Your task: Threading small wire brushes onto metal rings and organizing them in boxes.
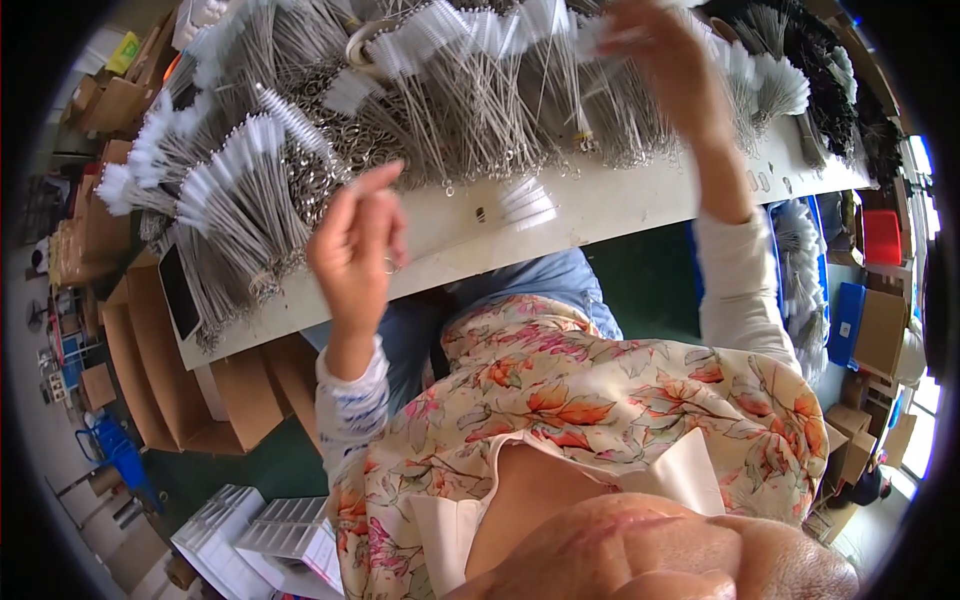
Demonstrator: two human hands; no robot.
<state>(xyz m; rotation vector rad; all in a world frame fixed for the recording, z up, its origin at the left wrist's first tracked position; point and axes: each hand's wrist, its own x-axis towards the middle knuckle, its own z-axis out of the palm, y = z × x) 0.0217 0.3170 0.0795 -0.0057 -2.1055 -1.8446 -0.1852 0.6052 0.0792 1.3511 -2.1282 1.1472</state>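
My left hand (358, 245) is raised over the left part of the white table (600, 210), index finger stretched out and the others curled in. A white-bristled wire brush (300, 125) slants up beyond its fingers, and a small wire loop shows below the palm; the hand seems to grip the brush, though the fingers hide its middle. My right hand (660, 60) reaches far over the brush bundles (480, 90) at the back, its fingers smeared by motion. Several small white brushes (528, 203) lie side by side near the front edge.
More brush bundles (235, 190) and a heap of metal rings (365, 140) cover the table's left. A dark phone (180, 292) lies at the left corner. Black brushes (830, 90) sit far right. A blue crate (800, 270) with brushes and cardboard boxes (190, 370) flank the table.
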